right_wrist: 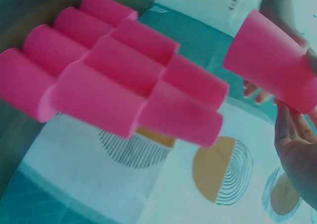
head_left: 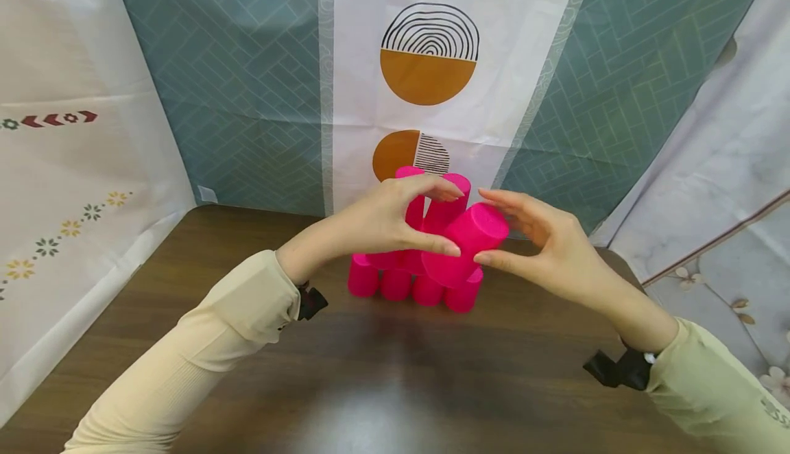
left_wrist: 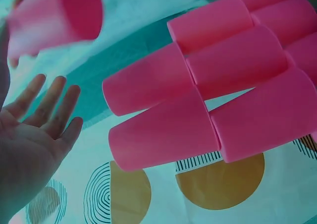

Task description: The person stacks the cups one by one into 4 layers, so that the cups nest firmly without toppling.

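Note:
A pink cup tilts in the air in front of a stack of pink cups, between both hands. My right hand holds it, thumb at its near side; some fingers are hidden behind it. My left hand is at the cup's other side. In the left wrist view the left hand has its fingers spread straight, apart from the blurred cup. Three rows make up the stepped stack, narrowing to two cups at the top. The right wrist view shows the held cup just beyond the top row.
The stack stands on a dark wooden table near its back edge. Behind it hangs a green and white patterned cloth. White printed cloths enclose the left and right sides. Dark straps sit on both wrists.

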{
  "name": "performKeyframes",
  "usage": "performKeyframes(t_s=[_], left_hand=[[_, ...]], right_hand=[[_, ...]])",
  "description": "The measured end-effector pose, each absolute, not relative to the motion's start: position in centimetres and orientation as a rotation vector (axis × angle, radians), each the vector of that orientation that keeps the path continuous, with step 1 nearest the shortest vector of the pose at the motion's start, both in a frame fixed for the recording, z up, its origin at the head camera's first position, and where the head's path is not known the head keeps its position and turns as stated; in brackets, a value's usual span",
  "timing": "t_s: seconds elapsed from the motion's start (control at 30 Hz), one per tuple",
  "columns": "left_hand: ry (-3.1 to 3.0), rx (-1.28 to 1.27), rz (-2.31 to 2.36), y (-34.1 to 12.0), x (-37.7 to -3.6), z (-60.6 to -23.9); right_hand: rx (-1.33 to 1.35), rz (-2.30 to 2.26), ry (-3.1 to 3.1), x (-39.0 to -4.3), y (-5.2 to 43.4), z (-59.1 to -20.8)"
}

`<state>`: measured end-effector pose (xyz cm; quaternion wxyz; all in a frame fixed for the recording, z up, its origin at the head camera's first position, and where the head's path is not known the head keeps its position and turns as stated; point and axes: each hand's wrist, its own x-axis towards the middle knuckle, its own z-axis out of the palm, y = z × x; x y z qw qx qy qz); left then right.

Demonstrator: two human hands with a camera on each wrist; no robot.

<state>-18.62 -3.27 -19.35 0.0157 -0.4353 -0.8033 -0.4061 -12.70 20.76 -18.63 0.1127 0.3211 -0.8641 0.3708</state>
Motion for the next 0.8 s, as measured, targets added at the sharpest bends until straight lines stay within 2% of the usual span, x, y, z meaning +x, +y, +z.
performKeyframes(t_s=[0.4,0.8], left_hand=[[-2.354,-1.269,-1.515,-4.0,-18.9,-19.2],[-2.294,-1.128,-1.451,-4.8,-21.3,-17.6]], right_hand=[[0.937,1.501,-2.273,-14.8,17.2,-16.6],[0.666,1.601,-2.428,-17.6,16.5,-16.3]])
